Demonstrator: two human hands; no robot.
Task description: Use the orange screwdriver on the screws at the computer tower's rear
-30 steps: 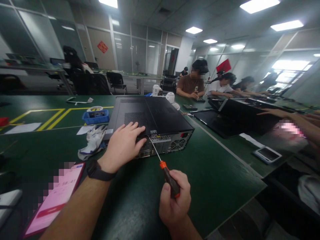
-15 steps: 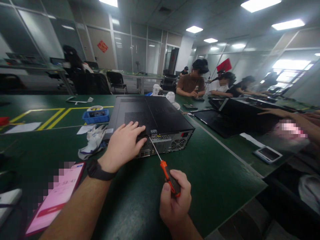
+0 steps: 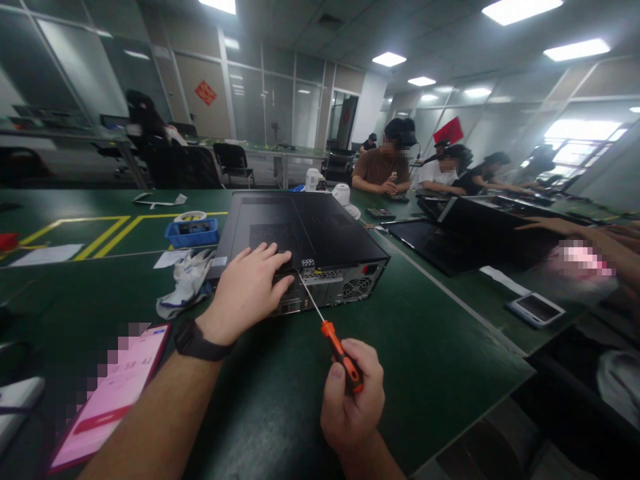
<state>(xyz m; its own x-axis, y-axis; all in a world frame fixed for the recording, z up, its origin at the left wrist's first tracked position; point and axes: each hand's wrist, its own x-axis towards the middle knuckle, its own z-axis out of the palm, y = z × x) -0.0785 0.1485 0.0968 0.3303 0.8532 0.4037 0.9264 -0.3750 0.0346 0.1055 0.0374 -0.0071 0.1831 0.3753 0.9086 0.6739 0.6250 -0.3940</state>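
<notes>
Lying flat on a green bench (image 3: 425,360), a black desktop computer case (image 3: 300,233) shows its rear panel to the viewer; it looks stiff, metal and fairly heavy, best steadied by pressing on the lid near the back edge. The left hand (image 3: 247,290) does just that, palm down and fingers spread across the rear corner, a dark watch on its wrist; the right hand (image 3: 353,400) is closed around the orange and black handle of a screwdriver (image 3: 333,337), light and rigid, its thin shaft angled up to the case's rear panel beside the fan grille. Left of the case lie white gloves (image 3: 187,280), a blue parts tray (image 3: 193,232) and a pink-screened phone (image 3: 113,393); other people sit at work farther along.
</notes>
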